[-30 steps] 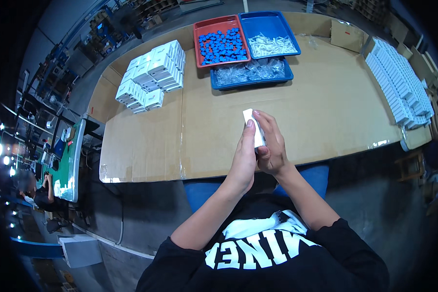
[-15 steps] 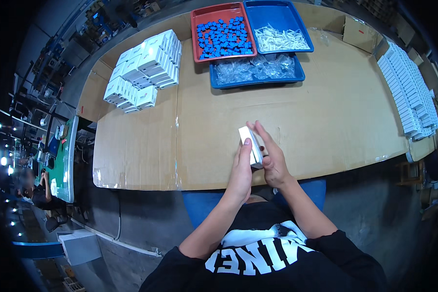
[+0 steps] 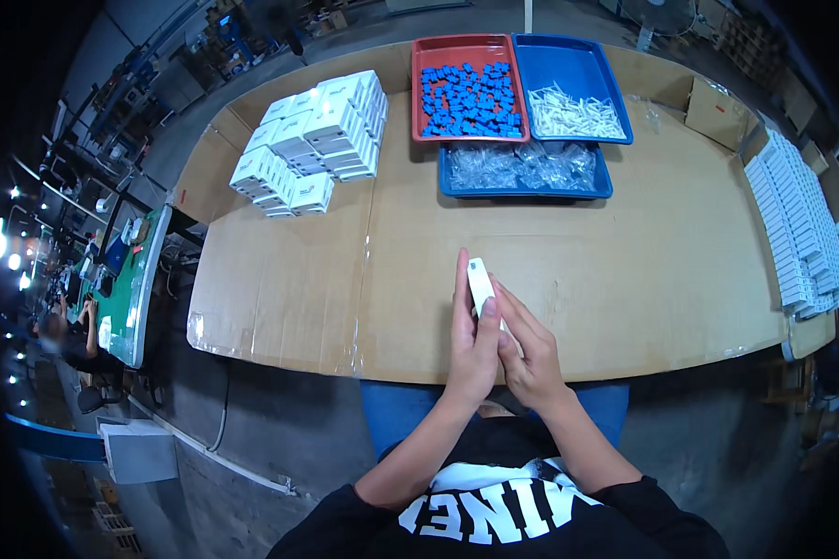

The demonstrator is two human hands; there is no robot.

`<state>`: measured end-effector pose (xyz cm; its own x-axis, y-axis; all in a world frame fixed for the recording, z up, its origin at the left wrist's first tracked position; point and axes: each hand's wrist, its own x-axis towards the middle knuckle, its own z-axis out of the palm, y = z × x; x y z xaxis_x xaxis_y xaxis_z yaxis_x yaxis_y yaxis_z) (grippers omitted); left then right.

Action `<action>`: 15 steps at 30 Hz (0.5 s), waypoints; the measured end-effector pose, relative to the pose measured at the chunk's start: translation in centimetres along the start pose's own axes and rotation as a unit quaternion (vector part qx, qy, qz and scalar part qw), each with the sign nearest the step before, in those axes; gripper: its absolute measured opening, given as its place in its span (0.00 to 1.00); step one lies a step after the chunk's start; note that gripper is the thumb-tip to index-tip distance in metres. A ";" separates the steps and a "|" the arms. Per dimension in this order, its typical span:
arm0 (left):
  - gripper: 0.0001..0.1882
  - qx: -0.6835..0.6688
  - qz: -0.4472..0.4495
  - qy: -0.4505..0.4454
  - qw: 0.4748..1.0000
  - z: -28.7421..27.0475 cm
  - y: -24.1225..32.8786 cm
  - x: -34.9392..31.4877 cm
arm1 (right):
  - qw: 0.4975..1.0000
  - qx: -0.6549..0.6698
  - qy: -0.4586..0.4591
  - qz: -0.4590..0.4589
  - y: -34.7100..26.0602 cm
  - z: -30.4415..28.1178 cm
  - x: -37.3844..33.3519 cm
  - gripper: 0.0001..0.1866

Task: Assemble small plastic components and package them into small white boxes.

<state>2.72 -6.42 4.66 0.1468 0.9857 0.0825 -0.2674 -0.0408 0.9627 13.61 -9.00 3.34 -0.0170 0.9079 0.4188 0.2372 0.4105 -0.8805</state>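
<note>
A small white box (image 3: 479,282) stands on its narrow side between my two palms, over the near middle of the cardboard-covered table (image 3: 662,270). My left hand (image 3: 471,359) presses flat along its left face, with the thumb over the near end. On the opposite face lie the fingers of my right hand (image 3: 533,359), held together, and its thumb is close to the left one. A small dark mark shows at the far end of the box's upper side. The palms hide most of both broad faces.
White boxes (image 3: 340,126) are stacked at the back left. Behind my hands are a red tray (image 3: 415,88) of blue pieces, a blue tray (image 3: 569,61) of white sticks and another blue tray (image 3: 531,194) of clear bags. Rows of white boxes (image 3: 792,224) line the right edge.
My right fingers, spread slightly off the box before, now lie against it. The box has turned, narrow side up, between both hands. The whole view has shifted a little.
</note>
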 end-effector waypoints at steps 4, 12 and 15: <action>0.44 0.005 0.054 -0.014 0.998 0.0 0.1 -0.5 | 0.997 -0.028 0.017 -0.066 -0.6 0.2 0.0 0.27; 0.48 -0.005 0.101 -0.016 0.995 -0.1 -0.1 -0.8 | 0.988 -0.069 0.036 -0.130 -0.7 0.3 0.2 0.25; 0.48 -0.037 0.093 -0.025 0.995 0.0 -0.1 -1.0 | 0.988 -0.063 0.055 -0.132 -0.7 0.4 0.0 0.25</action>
<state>2.59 -7.37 4.51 0.1340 0.9528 0.2725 -0.3630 -0.2087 0.9081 13.04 -9.24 3.86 0.0103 0.7531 0.6578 0.3579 0.6115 -0.7057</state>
